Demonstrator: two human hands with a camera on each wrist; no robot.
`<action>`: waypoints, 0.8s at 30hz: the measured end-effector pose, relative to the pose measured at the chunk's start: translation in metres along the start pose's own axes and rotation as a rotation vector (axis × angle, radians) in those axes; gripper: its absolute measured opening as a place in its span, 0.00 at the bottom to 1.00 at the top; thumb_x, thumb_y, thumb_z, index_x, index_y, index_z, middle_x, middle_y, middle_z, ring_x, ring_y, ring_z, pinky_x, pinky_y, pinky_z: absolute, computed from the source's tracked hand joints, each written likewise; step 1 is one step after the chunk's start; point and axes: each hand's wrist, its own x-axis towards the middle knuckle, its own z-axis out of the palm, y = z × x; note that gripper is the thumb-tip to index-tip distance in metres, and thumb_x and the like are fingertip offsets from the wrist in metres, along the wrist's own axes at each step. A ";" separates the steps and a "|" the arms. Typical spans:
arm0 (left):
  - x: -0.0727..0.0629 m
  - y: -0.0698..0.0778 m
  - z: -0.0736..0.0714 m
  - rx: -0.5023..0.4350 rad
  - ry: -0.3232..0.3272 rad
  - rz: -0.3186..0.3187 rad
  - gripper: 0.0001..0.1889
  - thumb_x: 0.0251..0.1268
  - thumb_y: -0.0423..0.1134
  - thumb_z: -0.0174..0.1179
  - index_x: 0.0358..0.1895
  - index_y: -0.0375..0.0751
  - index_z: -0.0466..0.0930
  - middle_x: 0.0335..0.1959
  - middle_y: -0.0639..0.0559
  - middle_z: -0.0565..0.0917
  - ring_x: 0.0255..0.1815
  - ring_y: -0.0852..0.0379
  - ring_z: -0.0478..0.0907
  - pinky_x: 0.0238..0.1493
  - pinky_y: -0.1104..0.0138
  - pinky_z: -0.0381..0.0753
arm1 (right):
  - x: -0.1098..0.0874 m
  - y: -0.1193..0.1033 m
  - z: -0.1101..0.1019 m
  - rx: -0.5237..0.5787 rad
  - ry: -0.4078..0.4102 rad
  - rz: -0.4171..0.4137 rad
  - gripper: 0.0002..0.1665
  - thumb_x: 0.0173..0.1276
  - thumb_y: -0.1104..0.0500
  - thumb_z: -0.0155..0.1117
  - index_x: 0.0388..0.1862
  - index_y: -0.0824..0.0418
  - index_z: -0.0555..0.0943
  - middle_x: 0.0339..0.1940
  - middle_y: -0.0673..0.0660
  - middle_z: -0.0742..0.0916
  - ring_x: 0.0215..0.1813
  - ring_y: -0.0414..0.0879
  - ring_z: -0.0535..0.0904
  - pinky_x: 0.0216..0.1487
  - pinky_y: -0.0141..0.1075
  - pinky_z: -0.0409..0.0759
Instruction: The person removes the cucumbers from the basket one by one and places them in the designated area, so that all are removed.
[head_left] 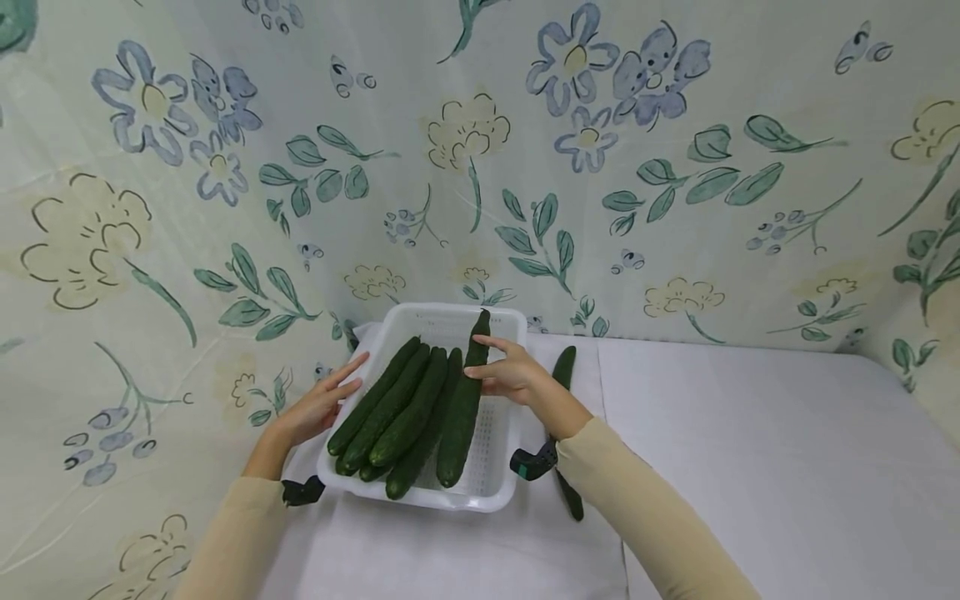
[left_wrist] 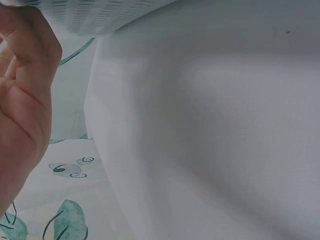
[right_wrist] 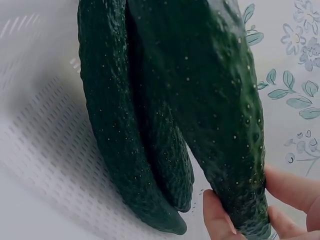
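My right hand (head_left: 517,375) pinches a dark green cucumber (head_left: 460,427) near its far end, thumb on one side and fingers on the other. That cucumber slants over the right part of a white plastic basket (head_left: 420,497) with perforated walls. In the right wrist view the fingertips (right_wrist: 216,215) press on its bumpy skin. Several more cucumbers (head_left: 411,421) lie side by side in the left part of the basket. At the basket's left side is my left hand (head_left: 315,410), its fingers extended along the rim; the left wrist view shows only part of it beneath the basket.
Another cucumber (head_left: 570,496) lies on the white tablecloth (head_left: 750,467) to the right of the basket, partly hidden by the right forearm. A floral curtain (head_left: 465,167) hangs close behind the basket and along the left.
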 end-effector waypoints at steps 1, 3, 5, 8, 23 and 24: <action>0.000 0.000 0.000 0.001 0.002 -0.004 0.31 0.83 0.46 0.43 0.82 0.61 0.43 0.76 0.38 0.55 0.53 0.57 0.80 0.46 0.62 0.82 | -0.001 0.000 -0.001 0.003 -0.003 -0.003 0.42 0.68 0.75 0.62 0.78 0.55 0.63 0.74 0.70 0.63 0.59 0.61 0.78 0.58 0.53 0.76; 0.000 0.000 0.000 0.005 0.002 -0.007 0.31 0.83 0.46 0.43 0.82 0.61 0.43 0.75 0.39 0.56 0.53 0.56 0.80 0.47 0.61 0.82 | -0.002 0.000 -0.004 0.007 -0.012 -0.012 0.42 0.68 0.75 0.62 0.78 0.55 0.63 0.73 0.71 0.64 0.58 0.60 0.79 0.59 0.53 0.75; 0.000 -0.001 0.000 0.009 0.004 -0.008 0.31 0.83 0.46 0.43 0.82 0.61 0.43 0.75 0.39 0.57 0.52 0.56 0.81 0.46 0.62 0.83 | -0.004 -0.001 -0.006 0.005 -0.020 -0.023 0.42 0.68 0.75 0.62 0.78 0.54 0.63 0.69 0.72 0.68 0.55 0.59 0.80 0.59 0.54 0.75; 0.000 0.000 0.000 0.012 0.004 -0.005 0.31 0.83 0.46 0.43 0.82 0.60 0.43 0.74 0.39 0.59 0.50 0.56 0.82 0.44 0.63 0.83 | -0.007 -0.002 -0.010 -0.011 -0.020 -0.043 0.41 0.68 0.74 0.63 0.78 0.54 0.64 0.59 0.72 0.76 0.49 0.55 0.83 0.57 0.53 0.77; 0.000 0.000 0.001 0.062 0.044 0.013 0.31 0.82 0.46 0.46 0.81 0.58 0.46 0.67 0.45 0.69 0.27 0.61 0.75 0.29 0.69 0.75 | -0.021 -0.007 -0.039 -0.034 0.019 -0.092 0.42 0.68 0.72 0.65 0.78 0.52 0.64 0.46 0.64 0.78 0.39 0.47 0.78 0.46 0.40 0.81; 0.000 0.001 0.001 0.065 0.049 0.014 0.31 0.82 0.46 0.46 0.81 0.58 0.46 0.65 0.46 0.70 0.24 0.61 0.73 0.27 0.69 0.73 | -0.022 -0.007 -0.042 -0.037 0.017 -0.095 0.43 0.68 0.72 0.65 0.78 0.52 0.64 0.47 0.64 0.78 0.40 0.47 0.78 0.46 0.40 0.81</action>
